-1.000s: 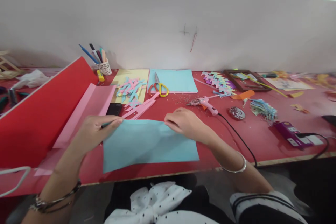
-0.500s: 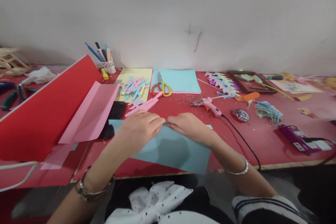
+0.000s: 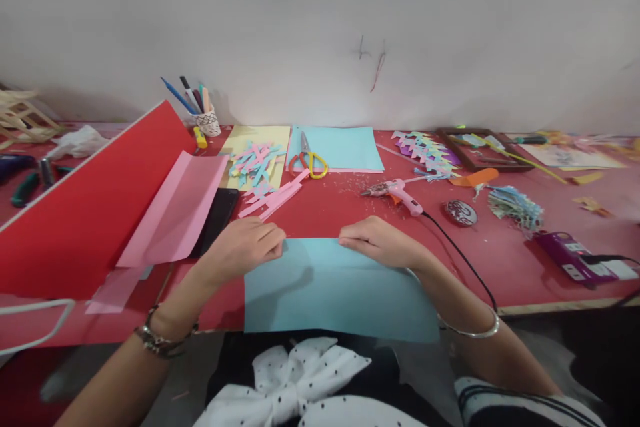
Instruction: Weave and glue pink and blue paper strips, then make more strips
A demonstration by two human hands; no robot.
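A light blue sheet of paper [image 3: 330,300] lies in front of me at the table's near edge, its lower side reaching past the edge. My left hand [image 3: 253,243] is closed on the sheet's far edge near its left corner, fingers curled. Farther right, my right hand [image 3: 377,240] pinches the same far edge between thumb and fingers. A stretch of straight blue edge shows between the two hands. The fingertips of both hands are partly hidden.
Beyond the hands lie pink paper strips [image 3: 280,199], scissors [image 3: 309,160] on blue sheets [image 3: 345,147], and a pink glue gun [image 3: 395,192] with its cord. A red board [image 3: 110,213] and pink paper [image 3: 175,213] stand left, beside a black phone [image 3: 217,213]. A purple power strip [image 3: 570,257] is right.
My hands have moved apart along the sheet's far edge, the left hand leftward and the right hand slightly right. The sheet now lies straighter and shows more of its surface.
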